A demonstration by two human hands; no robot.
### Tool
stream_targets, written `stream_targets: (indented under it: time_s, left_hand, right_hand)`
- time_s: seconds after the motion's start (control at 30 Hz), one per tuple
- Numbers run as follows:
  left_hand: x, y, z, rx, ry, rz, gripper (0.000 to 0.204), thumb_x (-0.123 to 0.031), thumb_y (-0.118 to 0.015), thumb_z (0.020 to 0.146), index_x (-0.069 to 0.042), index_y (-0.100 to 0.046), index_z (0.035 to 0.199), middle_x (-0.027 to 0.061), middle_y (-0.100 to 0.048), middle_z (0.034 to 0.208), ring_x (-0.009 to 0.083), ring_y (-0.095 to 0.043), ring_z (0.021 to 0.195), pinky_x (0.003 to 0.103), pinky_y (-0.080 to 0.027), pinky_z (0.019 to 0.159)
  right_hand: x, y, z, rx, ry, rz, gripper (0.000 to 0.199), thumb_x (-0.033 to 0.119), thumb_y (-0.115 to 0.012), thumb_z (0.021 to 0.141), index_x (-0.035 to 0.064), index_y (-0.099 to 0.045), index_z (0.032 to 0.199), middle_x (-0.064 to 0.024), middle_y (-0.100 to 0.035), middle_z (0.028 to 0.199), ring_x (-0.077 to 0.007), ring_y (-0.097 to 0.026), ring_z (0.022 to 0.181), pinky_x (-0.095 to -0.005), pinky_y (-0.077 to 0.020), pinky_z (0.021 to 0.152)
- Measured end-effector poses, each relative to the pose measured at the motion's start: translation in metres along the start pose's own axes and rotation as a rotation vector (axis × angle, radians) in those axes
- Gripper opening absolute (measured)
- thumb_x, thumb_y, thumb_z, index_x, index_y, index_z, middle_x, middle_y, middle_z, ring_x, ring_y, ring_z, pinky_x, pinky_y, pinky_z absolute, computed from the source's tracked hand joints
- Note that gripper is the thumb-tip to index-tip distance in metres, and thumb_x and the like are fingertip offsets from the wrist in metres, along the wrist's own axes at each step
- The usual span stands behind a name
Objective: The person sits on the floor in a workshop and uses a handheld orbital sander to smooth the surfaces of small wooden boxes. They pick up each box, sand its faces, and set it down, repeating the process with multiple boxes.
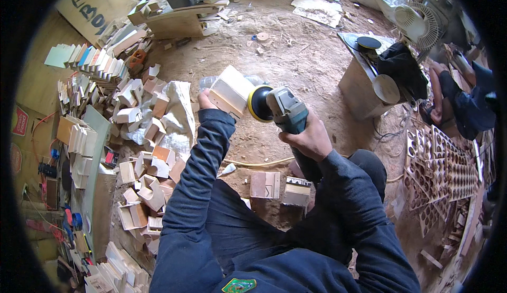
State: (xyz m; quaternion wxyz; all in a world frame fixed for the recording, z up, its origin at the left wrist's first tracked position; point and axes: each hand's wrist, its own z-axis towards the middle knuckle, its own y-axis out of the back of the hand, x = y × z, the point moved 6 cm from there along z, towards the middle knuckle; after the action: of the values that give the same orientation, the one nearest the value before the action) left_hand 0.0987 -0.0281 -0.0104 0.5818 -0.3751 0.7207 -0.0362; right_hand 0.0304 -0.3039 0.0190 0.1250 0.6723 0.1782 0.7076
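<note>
My left hand [207,100] is closed on the left side of a pale wooden block [230,91], held up in front of me; most of its fingers are hidden behind the block. My right hand [312,138] wraps round the body of an angle grinder [288,108] with a grey-green head. On the grinder sits a round sanding pad [259,103], black with a yellow rim. The pad's edge is against or very close to the block's right end; I cannot tell whether they touch. Two wooden blocks, one pale pinkish [265,185] and one with dark marks [297,191], lie below on the ground.
Many cut wooden pieces [153,187] are heaped at my left beside a white sack [177,113]. A wooden box [359,89] holding spare pads stands at right, near a fan [417,26]. Perforated boards [443,171] and another person [472,97] are farther right. A yellow cord [259,163] crosses the dirt floor.
</note>
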Motion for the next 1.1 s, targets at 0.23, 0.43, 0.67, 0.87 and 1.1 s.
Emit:
stream_targets:
  time_s: [0.23, 0.43, 0.67, 0.87, 1.1]
  left_hand:
    - [0.016, -0.002, 0.026, 0.091, 0.181, -0.123, 0.087, -0.073, -0.041, 0.095, -0.003, -0.057, 0.144, 0.0183, -0.065, 0.139, 0.0383, -0.062, 0.126, 0.051, -0.049, 0.109]
    - [0.049, -0.003, 0.045, 0.114, -0.007, 0.364, 0.081, -0.068, -0.045, 0.097, 0.002, -0.064, 0.132, 0.0210, -0.072, 0.120, 0.0360, -0.072, 0.102, 0.047, -0.057, 0.091]
    - [0.042, 0.012, 0.026, 0.014, -0.182, 0.606, 0.069, -0.057, -0.052, 0.097, 0.008, -0.074, 0.105, 0.0226, -0.075, 0.093, 0.0340, -0.069, 0.084, 0.043, -0.053, 0.083]
    - [0.022, 0.005, 0.019, 0.044, -0.215, 0.874, 0.073, -0.061, -0.053, 0.094, 0.008, -0.073, 0.101, 0.0224, -0.073, 0.089, 0.0305, -0.068, 0.085, 0.042, -0.052, 0.082]
    - [0.001, -0.030, -0.005, 0.221, -0.557, 0.757, 0.044, -0.040, -0.059, 0.105, 0.001, -0.072, 0.115, 0.0114, -0.075, 0.102, 0.0202, -0.066, 0.094, 0.036, -0.052, 0.088]
  right_hand:
    - [0.008, 0.009, 0.004, 0.007, 0.041, 0.096, 0.070, 0.033, -0.089, 0.069, 0.0056, -0.065, 0.128, -0.0159, -0.075, 0.110, -0.0310, -0.074, 0.102, -0.0412, -0.0561, 0.095]
    - [0.007, 0.000, 0.012, -0.043, 0.046, 0.123, 0.067, 0.033, -0.088, 0.069, 0.0062, -0.065, 0.126, -0.0176, -0.074, 0.111, -0.0327, -0.074, 0.102, -0.0416, -0.0566, 0.093]
    - [0.001, 0.008, 0.016, -0.099, -0.013, 0.111, 0.060, 0.031, -0.086, 0.068, 0.0047, -0.067, 0.119, -0.0140, -0.075, 0.101, -0.0277, -0.074, 0.093, -0.0393, -0.0575, 0.087]
    - [0.000, 0.023, 0.024, -0.081, -0.059, 0.216, 0.050, 0.024, -0.085, 0.071, 0.0038, -0.068, 0.113, -0.0085, -0.074, 0.094, -0.0198, -0.070, 0.084, -0.0353, -0.0569, 0.080]
    - [0.015, 0.014, 0.009, -0.080, 0.078, 0.166, 0.050, 0.017, -0.086, 0.072, 0.0035, -0.067, 0.116, -0.0040, -0.072, 0.099, -0.0160, -0.068, 0.089, -0.0330, -0.0550, 0.084]
